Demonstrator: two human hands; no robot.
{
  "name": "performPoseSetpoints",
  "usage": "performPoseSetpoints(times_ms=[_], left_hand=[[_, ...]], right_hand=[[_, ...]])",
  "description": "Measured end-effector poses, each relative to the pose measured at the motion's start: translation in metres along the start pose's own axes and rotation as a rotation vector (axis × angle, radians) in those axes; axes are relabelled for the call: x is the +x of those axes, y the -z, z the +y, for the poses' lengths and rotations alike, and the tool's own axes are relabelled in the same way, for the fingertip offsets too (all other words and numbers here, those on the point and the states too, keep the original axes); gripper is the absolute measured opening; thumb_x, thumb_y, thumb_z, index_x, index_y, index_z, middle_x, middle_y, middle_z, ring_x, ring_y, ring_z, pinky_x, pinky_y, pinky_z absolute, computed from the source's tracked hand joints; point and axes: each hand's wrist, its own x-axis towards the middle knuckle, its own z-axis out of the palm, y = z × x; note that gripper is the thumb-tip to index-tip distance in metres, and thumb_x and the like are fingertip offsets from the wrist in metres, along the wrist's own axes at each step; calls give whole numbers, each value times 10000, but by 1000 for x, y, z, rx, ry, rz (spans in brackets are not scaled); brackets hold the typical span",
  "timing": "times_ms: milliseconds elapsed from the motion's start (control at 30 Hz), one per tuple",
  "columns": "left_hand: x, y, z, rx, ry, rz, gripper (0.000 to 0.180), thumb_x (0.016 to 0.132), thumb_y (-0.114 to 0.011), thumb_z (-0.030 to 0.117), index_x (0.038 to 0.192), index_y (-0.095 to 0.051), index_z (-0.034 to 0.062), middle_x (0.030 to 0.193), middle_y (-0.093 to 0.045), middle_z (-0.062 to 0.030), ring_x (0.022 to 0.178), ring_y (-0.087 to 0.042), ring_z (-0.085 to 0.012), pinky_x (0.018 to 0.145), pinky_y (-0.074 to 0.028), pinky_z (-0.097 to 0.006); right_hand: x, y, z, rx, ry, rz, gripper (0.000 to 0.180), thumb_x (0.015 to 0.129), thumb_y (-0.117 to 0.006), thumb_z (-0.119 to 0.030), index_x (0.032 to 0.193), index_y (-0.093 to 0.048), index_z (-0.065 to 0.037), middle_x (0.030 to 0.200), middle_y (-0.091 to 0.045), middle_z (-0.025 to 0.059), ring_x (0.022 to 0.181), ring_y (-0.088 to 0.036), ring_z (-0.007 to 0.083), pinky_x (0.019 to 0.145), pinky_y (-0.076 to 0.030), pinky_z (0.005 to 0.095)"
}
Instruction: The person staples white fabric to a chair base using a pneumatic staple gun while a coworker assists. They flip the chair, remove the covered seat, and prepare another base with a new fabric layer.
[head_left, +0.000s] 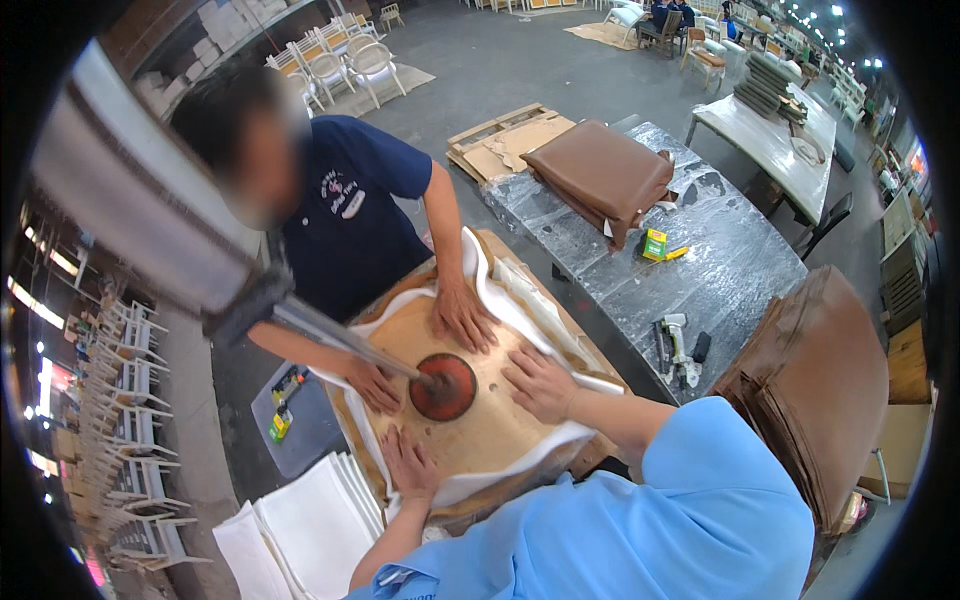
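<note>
A wooden board (490, 440) lies on white padding (545, 452), with brown covering material (375, 470) showing around its edges. A round red and black press plate (443, 388) on a metal rod (335, 332) bears on the board's middle. My left hand (408, 465) lies flat on the board's near left part, fingers stretched out. Near the right edge my right hand (540, 383) is spread flat on the board. Neither holds anything. Across from me a co-worker in a dark blue shirt (350, 230) has both hands (465, 318) flat on the same board.
White padding sheets (315, 520) are stacked at the near left, by a grey stand (290, 415) with a tool. To the right, a plastic-covered table (600, 270) bears brown upholstery (600, 170), a green-yellow box (654, 244) and a staple gun (680, 350). Brown sheets (820, 400) are piled nearby.
</note>
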Motion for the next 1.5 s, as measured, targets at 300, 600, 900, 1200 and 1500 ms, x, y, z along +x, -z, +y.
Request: performPoseSetpoints(times_ms=[300, 600, 900, 1200, 1500], left_hand=[[-22, 23, -8, -604, 193, -399, 504, 1092, -689, 270, 1514, -646, -2, 1687, -499, -261, 1577, -452, -464, 1317, -350, -536], [-63, 89, 86, -442, 49, -864, 684, 993, -815, 391, 1512, -610, -4, 1520, -634, -273, 1391, -602, -481, 1153, -495, -539], [-24, -28, 194, -400, -461, -387, 697, 900, -900, 263, 1513, -617, 91, 1609, -485, -318, 1326, -614, -508, 1094, -531, -536], [15, -42, 254, -98, -322, -459, 408, 865, -894, 160, 1244, -773, 69, 1374, -624, -238, 1070, -699, -414, 921, -576, -488], [29, -59, 272, 9, -237, -479, 227, 847, -883, 135, 1034, -781, 57, 1180, -668, -164, 1019, -680, -383, 867, -540, -502]], right_hand=[[1, 32, 17, 205, -103, -113, 452, 1078, -679, -382, 1419, -713, -87, 1497, -663, 200, 1422, -618, 388, 1179, -499, 524], [-176, 107, 45, 776, -1086, 689, 297, 1134, -643, -230, 1280, -771, -6, 983, -787, 82, 899, -753, 143, 790, -598, 313], [-282, -11, 38, 960, -1419, 345, 163, 1061, -740, -145, 1113, -782, 4, 888, -778, 78, 736, -748, 174, 661, -594, 343], [-295, 2, 302, 306, -1447, 326, 356, 970, -765, -247, 1265, -817, -56, 1183, -826, 215, 1127, -789, 398, 1006, -590, 488], [-253, -38, 425, 172, -1578, -112, 800, 795, -954, -418, 1449, -709, -27, 1422, -747, 253, 1342, -710, 415, 1126, -557, 495]])
